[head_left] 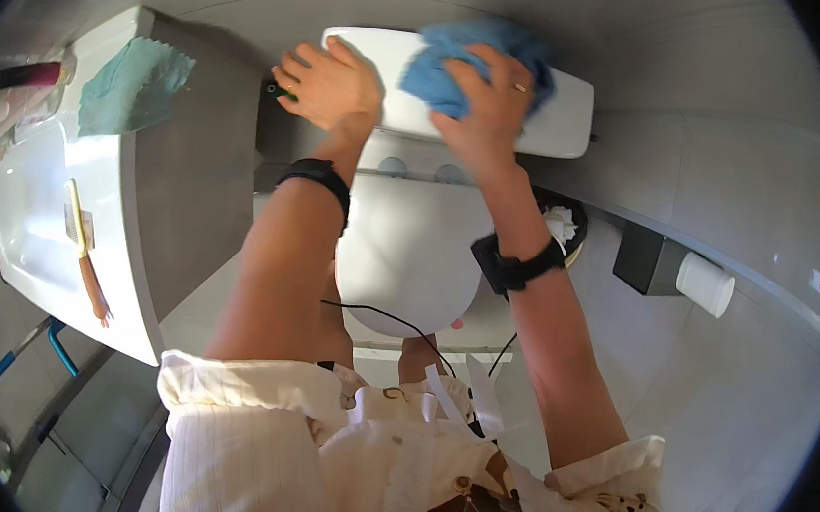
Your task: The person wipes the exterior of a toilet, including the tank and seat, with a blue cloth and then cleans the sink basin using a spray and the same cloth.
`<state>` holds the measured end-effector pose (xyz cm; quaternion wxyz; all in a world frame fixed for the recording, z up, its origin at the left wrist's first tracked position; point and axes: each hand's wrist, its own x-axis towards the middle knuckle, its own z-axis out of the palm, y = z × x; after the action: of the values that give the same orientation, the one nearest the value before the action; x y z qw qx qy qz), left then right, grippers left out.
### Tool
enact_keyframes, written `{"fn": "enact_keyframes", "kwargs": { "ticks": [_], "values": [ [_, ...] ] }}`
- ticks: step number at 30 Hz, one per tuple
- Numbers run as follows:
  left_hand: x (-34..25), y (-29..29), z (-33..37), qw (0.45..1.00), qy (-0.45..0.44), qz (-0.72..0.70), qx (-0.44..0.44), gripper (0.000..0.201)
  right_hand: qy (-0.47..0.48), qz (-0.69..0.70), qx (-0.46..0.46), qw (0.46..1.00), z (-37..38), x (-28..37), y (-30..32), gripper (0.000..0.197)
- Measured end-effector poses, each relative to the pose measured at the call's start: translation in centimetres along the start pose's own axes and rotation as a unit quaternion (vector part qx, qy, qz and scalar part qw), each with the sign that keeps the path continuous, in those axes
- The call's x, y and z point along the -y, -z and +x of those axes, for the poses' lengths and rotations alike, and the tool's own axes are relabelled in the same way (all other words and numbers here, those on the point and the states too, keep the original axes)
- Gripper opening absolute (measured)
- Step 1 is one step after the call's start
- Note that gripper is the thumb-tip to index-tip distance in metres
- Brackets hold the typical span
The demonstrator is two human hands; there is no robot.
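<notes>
A white toilet tank lid lies across the upper middle of the view. My right hand is closed over a blue cloth and presses it onto the lid's right half; the cloth is blurred. At the lid's left end rests my left hand, its fingers stretched out past the edge and holding nothing visible. A small dark object shows beside its fingertips, too little of it to name. Below the tank, the white toilet seat cover is down.
On the left, a white washbasin carries a pale teal cloth over its corner, a yellow-handled comb and several toiletries. Right of the toilet are a bin with crumpled tissue, a dark box and a white cylinder.
</notes>
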<state>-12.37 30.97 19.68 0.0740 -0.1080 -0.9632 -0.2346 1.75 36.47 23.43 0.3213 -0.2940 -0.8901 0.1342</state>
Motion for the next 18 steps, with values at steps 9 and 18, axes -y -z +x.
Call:
{"fn": "enact_keyframes", "kwargs": {
  "ticks": [9, 18],
  "values": [
    [0.3, 0.3, 0.9, 0.999, 0.013, 0.001, 0.038, 0.05, -0.033, -0.018, 0.024, 0.999, -1.5, -5.8, 5.1, 0.048],
    [-2.5, 3.0, 0.0, 0.978, 0.005, 0.091, 0.187, 0.047, -0.273, 0.222, -0.283, 0.892, -7.7, -11.9, 6.0, 0.062]
  ]
}}
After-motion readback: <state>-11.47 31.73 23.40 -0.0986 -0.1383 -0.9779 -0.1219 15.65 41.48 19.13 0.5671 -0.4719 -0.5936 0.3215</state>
